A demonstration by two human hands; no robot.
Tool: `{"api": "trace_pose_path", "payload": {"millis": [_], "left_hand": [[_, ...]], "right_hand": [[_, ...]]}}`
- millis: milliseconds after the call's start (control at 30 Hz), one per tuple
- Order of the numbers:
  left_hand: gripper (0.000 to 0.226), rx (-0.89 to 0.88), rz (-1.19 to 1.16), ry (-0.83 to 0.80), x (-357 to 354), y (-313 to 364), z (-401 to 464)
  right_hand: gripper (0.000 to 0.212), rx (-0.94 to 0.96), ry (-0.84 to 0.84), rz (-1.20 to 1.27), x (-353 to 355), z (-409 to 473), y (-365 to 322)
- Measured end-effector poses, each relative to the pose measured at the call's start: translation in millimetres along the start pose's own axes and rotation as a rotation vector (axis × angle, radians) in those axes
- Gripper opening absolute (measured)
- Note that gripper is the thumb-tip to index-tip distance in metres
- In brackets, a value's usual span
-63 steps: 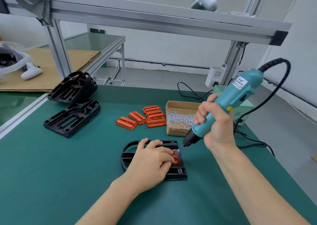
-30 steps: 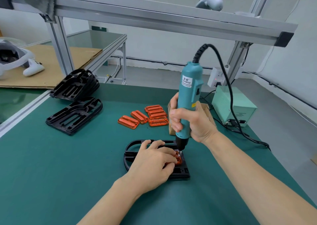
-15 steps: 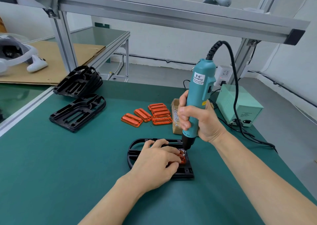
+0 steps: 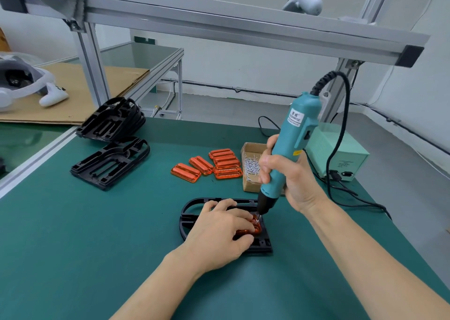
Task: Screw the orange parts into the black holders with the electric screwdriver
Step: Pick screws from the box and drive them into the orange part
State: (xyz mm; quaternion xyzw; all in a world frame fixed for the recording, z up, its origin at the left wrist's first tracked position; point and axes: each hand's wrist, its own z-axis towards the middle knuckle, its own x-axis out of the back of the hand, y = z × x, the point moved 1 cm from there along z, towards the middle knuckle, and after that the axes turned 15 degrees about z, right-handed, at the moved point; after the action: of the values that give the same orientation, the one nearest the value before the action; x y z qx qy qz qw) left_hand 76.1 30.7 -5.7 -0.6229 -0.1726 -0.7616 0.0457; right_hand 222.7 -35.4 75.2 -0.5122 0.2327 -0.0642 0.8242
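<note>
A: Just below the middle of the frame, your black holder (image 4: 192,218) lies flat on the green desk (image 4: 73,246), rounded end to the left, square end to the right. The orange part (image 4: 254,227) sits in it with its long axis running left to right, and only its right end shows past your fingers.

B: Which hand is on it?

A: Your left hand (image 4: 219,232) covers it, fingers bent down onto the orange part and pressing it into the holder. Your right hand (image 4: 289,180) is wrapped fully round the electric screwdriver (image 4: 289,149), a closed grip on the lower body of the tool.

B: And the tool against the part?

A: The screwdriver leans a little, top toward the upper right of the frame, black nose down and left. Its tip meets the right end of the orange part, just beside your left fingertips (image 4: 250,218). Whether a screw is under the bit I cannot tell; it is too small.

B: So what matters next?

A: I judge the drive goes straight down along the tool's axis at that right end, so keep the left fingers clear of the bit.

B: Spares?

A: More orange parts (image 4: 219,165) lie above the holder, with the box of screws (image 4: 250,166) just to their right, behind your right hand.
</note>
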Motion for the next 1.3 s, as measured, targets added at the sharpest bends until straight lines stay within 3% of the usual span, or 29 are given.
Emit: {"api": "trace_pose_path", "payload": {"millis": [167, 767, 1167, 1300], "left_hand": [[0.028, 0.003, -0.015, 0.032, 2, 0, -1], [0.028, 0.007, 0.026, -0.018, 2, 0, 3], [0.029, 0.006, 0.036, -0.029, 2, 2, 4], [0.030, 0.009, 0.043, -0.021, 0, 1, 4]], "right_hand": [[0.021, -0.012, 0.045, 0.022, 8, -4, -1], [0.018, -0.024, -0.120, 0.020, -4, -2, 2], [0.016, -0.061, 0.016, 0.076, -5, 3, 2], [0.017, -0.024, 0.154, 0.020, -10, 5, 5]]}}
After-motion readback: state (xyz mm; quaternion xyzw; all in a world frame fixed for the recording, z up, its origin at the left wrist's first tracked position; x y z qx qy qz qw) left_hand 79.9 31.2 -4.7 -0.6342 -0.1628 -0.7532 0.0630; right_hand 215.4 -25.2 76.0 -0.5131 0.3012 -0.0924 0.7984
